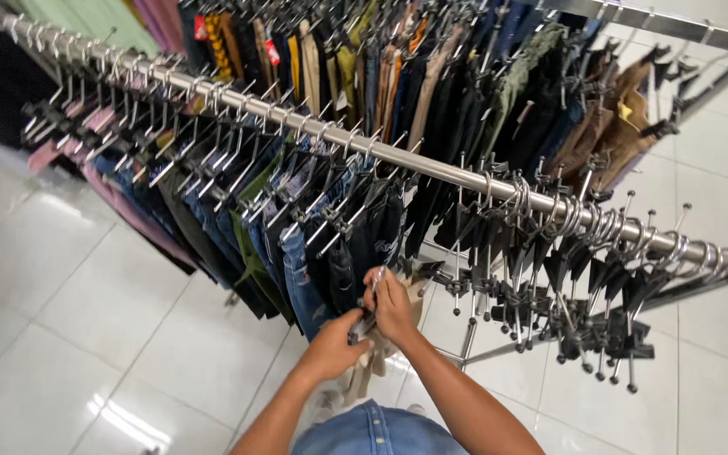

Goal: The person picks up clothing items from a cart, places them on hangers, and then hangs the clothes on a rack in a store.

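Both hands meet below the rail: the left hand and right hand pinch one clip hanger carrying beige trousers, its hook pointing up toward the rail.

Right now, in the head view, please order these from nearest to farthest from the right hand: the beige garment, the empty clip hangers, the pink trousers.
1. Beige garment: directly under the right hand, about touching it.
2. Empty clip hangers: to its right, at the rail's near end.
3. Pink trousers: far left along the rail.

Trousers hanging on rail, empty hangers at right
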